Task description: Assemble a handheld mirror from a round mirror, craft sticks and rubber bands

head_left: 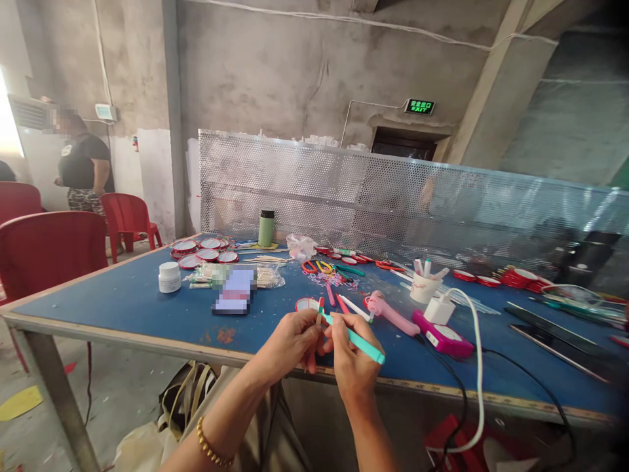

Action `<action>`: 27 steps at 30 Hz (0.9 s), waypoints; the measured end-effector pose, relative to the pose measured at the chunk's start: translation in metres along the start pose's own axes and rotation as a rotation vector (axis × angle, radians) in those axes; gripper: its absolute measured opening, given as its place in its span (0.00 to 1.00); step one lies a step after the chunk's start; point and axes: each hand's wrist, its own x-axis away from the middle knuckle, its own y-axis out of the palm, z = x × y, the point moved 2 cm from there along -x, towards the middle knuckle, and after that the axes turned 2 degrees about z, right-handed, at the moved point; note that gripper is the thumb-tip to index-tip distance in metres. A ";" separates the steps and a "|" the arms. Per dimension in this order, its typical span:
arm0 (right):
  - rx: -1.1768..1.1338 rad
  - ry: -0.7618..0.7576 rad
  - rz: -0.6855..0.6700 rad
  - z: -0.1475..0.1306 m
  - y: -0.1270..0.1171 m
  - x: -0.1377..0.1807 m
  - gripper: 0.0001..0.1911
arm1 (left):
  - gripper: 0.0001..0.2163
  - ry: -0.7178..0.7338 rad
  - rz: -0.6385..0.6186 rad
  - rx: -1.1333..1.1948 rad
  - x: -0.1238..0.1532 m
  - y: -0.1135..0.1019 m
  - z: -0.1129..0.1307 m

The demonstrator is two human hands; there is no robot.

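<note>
Here's the teal pen (366, 345), out over the near edge of the blue worktop (147, 314), slanting through the right hand (356, 357) with the fingers pinched close around its barrel. Its tip points in at a small stick (320, 309) with a red upper end, and that one sits in the left hand (295, 335), thumb and fingers drawn tight on it; whether tip and stick actually touch, I can't tell. Right behind the left hand, a red-rimmed white disc (307, 304) lies partly hidden. Just beyond come slim pink and white rods, then a tangle of pliers (324, 267) with red and yellow handles. Off to the right, a pink glue gun (393, 314) lies next to a magenta power block (445, 337) with a white charger (439, 308) standing on it, and behind them a cup (424, 288) holds pens. Over on the left, a phone (234, 290) rests against sticks in clear plastic (199, 276), with a white jar (170, 278) beside them. Farther back, more red-rimmed discs (209, 244) pile up near a green bottle (266, 229), all before a perforated metal panel (314, 190). At far left, a person in a dark shirt (86, 160) stands behind red chairs (54, 246).
</note>
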 end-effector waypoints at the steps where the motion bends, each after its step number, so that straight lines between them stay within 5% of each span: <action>1: -0.006 0.007 0.010 0.000 0.000 0.000 0.13 | 0.12 0.004 -0.004 0.002 0.000 0.000 0.000; 27: 0.019 -0.019 -0.012 0.001 0.000 -0.002 0.12 | 0.12 0.004 -0.005 0.002 -0.001 -0.001 -0.005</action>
